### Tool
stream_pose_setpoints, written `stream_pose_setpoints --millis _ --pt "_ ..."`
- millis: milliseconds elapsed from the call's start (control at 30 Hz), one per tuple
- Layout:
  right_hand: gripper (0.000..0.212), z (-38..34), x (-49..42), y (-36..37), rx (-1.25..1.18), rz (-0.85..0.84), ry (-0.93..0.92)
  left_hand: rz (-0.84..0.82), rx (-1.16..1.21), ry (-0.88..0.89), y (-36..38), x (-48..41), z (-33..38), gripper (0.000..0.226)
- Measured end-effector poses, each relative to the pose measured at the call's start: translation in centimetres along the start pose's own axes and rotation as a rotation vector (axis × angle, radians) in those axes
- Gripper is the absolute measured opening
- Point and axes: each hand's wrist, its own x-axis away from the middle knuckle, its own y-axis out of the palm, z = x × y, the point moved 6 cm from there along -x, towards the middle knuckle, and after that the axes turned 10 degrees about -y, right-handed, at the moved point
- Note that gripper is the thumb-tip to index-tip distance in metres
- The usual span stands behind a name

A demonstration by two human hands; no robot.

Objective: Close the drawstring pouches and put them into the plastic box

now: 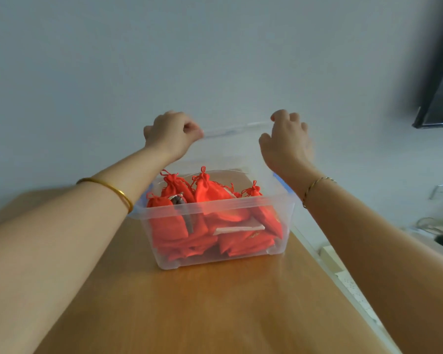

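Observation:
A clear plastic box (212,259) stands on the wooden table, holding several red drawstring pouches (210,192) with their necks cinched. Above and behind the box, both hands hold a transparent lid (237,130) tilted up on edge. My left hand (170,132) grips the lid's left end with curled fingers. My right hand (287,141) grips its right end, fingers hooked over the top edge. The lid is blurred and hard to make out against the wall.
The wooden table (202,310) reaches the pale wall behind the box. A dark screen (440,85) hangs at the upper right. Past the table's right edge lie a white ledge and some cluttered items (435,231).

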Motion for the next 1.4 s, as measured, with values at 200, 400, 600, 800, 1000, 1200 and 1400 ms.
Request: stream_pose_setpoints --millis 200,400,600,800,1000,1200,1400 --pt "0.038 0.8 2.7 -0.5 0.039 -0.123 0.064 -0.265 0.058 0.044 -1.7 6.0 -0.1 0.017" --pt "0.026 1.5 4.8 -0.6 0.042 -0.256 0.137 -0.543 0.112 0.084 -2.4 10.3 0.6 0.013" --pt "0.026 2.5 5.0 -0.8 0.133 -0.285 0.145 -0.441 0.182 -0.075 -3.5 9.2 -2.1 0.019" --pt "0.026 4.0 4.5 0.0 0.016 -0.298 0.198 -0.354 -0.128 -0.515 -2.5 9.4 -6.8 0.043" --pt "0.058 5.4 6.0 1.9 -0.678 -0.219 0.510 -0.368 0.398 -0.818 -2.0 10.6 -8.7 0.022" --pt "0.063 5.6 5.5 1.5 -0.619 0.021 0.406 -0.178 0.143 -0.516 -2.7 9.4 -8.3 0.076" --pt "0.061 5.4 4.8 1.3 -0.511 -0.045 0.308 -0.168 0.042 -0.503 -3.1 9.8 -8.1 0.073"
